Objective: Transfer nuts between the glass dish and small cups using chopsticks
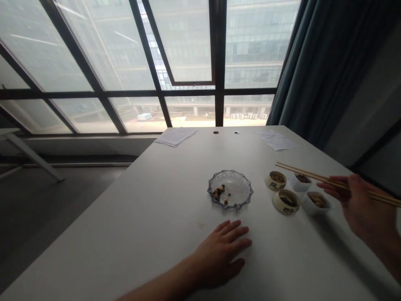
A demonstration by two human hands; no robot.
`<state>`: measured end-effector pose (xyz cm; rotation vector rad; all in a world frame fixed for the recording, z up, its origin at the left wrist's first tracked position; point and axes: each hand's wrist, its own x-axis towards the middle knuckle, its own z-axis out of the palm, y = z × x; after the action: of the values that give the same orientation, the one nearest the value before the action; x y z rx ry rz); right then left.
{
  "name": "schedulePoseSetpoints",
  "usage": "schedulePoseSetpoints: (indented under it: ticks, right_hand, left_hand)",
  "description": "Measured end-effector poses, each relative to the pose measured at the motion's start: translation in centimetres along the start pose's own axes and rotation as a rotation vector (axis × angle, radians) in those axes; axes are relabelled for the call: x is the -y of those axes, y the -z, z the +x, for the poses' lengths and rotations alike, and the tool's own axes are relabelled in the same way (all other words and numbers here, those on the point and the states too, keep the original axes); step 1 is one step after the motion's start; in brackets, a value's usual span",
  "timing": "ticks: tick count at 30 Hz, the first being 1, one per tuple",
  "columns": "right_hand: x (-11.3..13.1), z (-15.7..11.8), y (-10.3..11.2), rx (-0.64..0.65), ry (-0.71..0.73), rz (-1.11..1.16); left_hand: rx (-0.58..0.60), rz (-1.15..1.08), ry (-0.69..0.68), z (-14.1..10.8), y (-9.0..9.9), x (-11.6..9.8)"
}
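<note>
My right hand grips a pair of wooden chopsticks, raised above the small cups at the right; their tips point left and hold nothing visible. Below them are two cream cups with dark characters, a far one and a near one, beside two white cups, one far and one near. Each contains small bits I cannot name. My left hand lies flat on the table, fingers spread. Just beyond it sits a scalloped clear glass dish with dark and pale bits at its left side.
The white table bears paper stacks at the far left and sheets at the far right. Two cable holes lie between them, one dark. Windows stand behind, with a dark curtain at the right.
</note>
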<state>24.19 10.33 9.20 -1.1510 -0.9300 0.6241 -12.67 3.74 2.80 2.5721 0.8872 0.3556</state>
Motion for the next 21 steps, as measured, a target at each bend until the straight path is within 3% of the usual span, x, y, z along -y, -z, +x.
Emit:
schedulePoseSetpoints:
  ticks: [2,4,7,11,16,21]
  right_hand:
    - [0.7,-1.4,-1.7,-0.012,0.002,0.013]
    - [1.2,-3.2,-3.9,0.055,0.028,0.005]
    - [0.7,-5.6,-7.1,0.267,-0.018,-0.04]
    - [-1.4,-6.8,-10.5,0.42,-0.056,-0.011]
    - [-3.0,-6.5,-13.0,0.508,-0.095,0.006]
    - [-3.3,-6.4,-13.8,0.575,-0.139,-0.006]
  left_hand:
    - [0.004,-0.002,-0.001,0.0,0.1,0.0]
    - [0.009,-0.002,0.001,0.1,0.1,-0.1]
    - [0.023,0.005,0.008,0.1,0.1,-0.1]
    - [0.02,-0.001,0.001,0.1,0.1,0.0]
    - [0.019,-0.009,-0.004,0.1,0.2,0.0]
    - [0.025,-0.001,-0.005,0.1,0.3,0.0]
